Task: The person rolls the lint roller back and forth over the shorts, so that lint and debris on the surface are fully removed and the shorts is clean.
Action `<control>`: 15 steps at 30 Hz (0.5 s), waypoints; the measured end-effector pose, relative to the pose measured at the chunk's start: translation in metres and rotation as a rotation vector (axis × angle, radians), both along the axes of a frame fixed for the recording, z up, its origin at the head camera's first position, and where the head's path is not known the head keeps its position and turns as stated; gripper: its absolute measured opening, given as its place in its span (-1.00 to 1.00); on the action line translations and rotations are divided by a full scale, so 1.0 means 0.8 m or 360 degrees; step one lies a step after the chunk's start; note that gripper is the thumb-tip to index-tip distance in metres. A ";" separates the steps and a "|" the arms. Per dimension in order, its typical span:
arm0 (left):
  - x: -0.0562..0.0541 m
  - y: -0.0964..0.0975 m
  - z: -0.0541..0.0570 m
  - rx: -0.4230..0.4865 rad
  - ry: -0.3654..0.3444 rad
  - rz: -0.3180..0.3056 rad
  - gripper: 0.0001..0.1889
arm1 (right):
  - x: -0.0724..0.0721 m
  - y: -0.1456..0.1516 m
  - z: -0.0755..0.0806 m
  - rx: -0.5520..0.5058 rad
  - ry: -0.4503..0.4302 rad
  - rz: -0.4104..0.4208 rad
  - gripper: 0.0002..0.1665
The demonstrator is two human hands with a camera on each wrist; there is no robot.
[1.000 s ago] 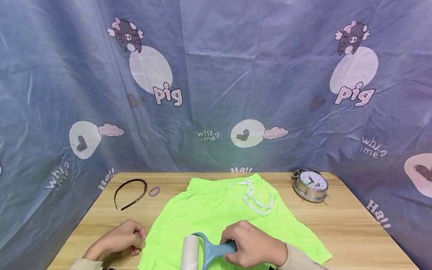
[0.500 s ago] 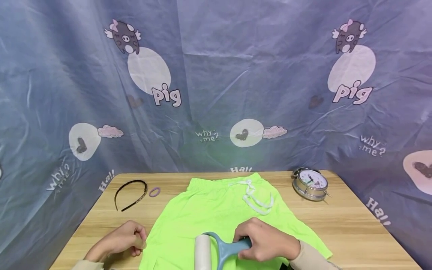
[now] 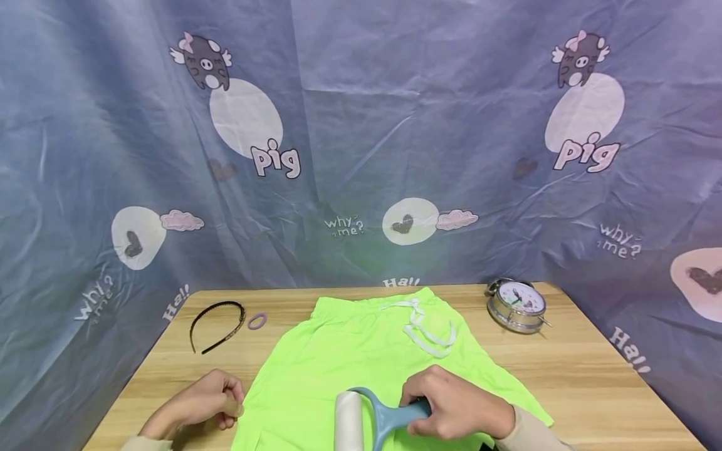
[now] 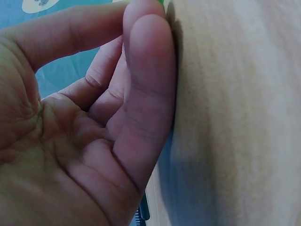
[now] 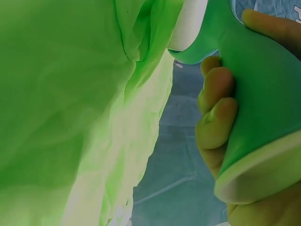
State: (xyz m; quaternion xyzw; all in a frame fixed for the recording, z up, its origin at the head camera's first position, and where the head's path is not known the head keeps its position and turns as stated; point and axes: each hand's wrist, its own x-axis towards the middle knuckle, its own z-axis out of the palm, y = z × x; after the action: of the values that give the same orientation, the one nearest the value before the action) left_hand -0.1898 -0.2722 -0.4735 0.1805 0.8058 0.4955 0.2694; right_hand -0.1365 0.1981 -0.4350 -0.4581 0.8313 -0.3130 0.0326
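Neon-green shorts [image 3: 338,357] with a white drawstring [image 3: 423,329] lie spread flat, waistband at the far side. My right hand [image 3: 454,404] grips the blue handle of a lint roller [image 3: 348,421], whose white roll rests on the lower part of the shorts. In the right wrist view, fingers curl round the handle [image 5: 263,89], which looks green there. At the left edge of the shorts, my left hand [image 3: 200,401] pinches the fabric between thumb and fingertips. The left wrist view shows the thumb and finger meeting, with only a sliver of green beyond them.
A black headband [image 3: 217,326] and a purple hair tie [image 3: 257,321] lie at the table's back left. A silver twin-bell alarm clock [image 3: 516,305] stands at the back right. Behind the wooden table [image 3: 592,376] hangs a blue printed curtain [image 3: 350,125].
My right hand has moved the lint roller rightward over the shorts, from near their left side toward the middle. The left hand stays at the left edge.
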 end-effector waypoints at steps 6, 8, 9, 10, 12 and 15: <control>-0.001 0.001 0.000 -0.0009 -0.0030 0.0014 -0.95 | 0.004 0.010 -0.003 -0.0016 -0.0022 -0.0028 -0.80; -0.001 0.001 -0.002 -0.0004 -0.0029 0.0021 -0.95 | 0.004 0.013 -0.004 -0.0019 0.0001 -0.0035 -0.79; -0.001 0.001 -0.003 -0.0001 -0.0030 0.0023 -0.95 | 0.005 0.015 -0.004 -0.0020 0.0005 -0.0039 -0.79; -0.001 0.001 -0.003 -0.0010 -0.0029 0.0026 -0.95 | 0.006 0.017 -0.004 -0.0024 0.0015 -0.0041 -0.78; -0.001 0.000 -0.003 -0.0010 -0.0024 0.0021 -0.96 | 0.007 0.021 -0.003 -0.0030 0.0022 -0.0042 -0.78; -0.001 0.000 -0.002 -0.0006 -0.0022 0.0018 -0.95 | 0.008 0.026 -0.002 -0.0038 0.0009 -0.0043 -0.77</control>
State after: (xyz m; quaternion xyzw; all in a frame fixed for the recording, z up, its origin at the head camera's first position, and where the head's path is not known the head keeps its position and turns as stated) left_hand -0.1906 -0.2720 -0.4754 0.1721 0.8058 0.4968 0.2724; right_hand -0.1299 0.2193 -0.4363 -0.4481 0.8337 -0.3220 0.0207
